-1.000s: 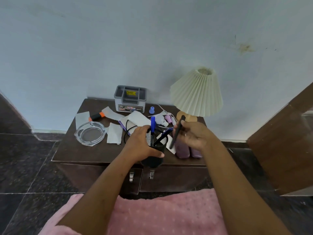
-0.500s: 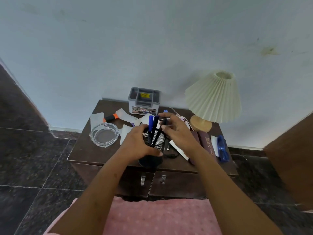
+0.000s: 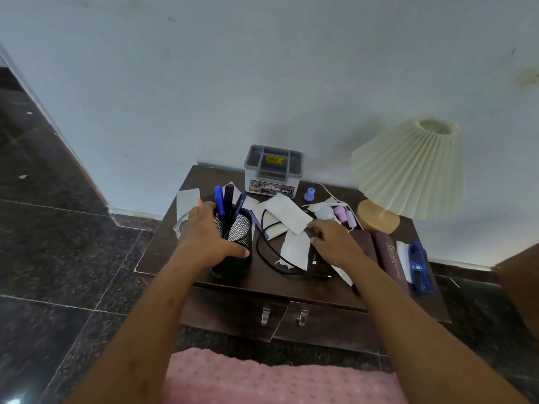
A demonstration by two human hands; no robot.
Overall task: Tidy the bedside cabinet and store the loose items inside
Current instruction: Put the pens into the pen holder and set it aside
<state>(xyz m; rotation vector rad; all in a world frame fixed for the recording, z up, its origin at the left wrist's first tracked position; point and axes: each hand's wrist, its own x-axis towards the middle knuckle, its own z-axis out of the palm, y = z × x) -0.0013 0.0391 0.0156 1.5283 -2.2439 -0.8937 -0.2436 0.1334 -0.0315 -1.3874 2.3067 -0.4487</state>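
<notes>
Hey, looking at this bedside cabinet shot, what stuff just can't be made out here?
Only the head view shows this moment:
- Glass ashtray: mostly hidden behind the left hand and the mesh pen holder.
- What the right hand pinches: a small dark thing, covered by its fingers.
- Cabinet interior: both doors are shut.
- Gold lettering on the dark book: too small and blurred.
- Orange marker: only a sliver shows.

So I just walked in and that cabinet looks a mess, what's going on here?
A person is tidying it. The left hand grips a black mesh pen cup with pens standing in it, while the right hand reaches into the paper scraps and black cable on top. The cabinet doors look shut.
</notes>
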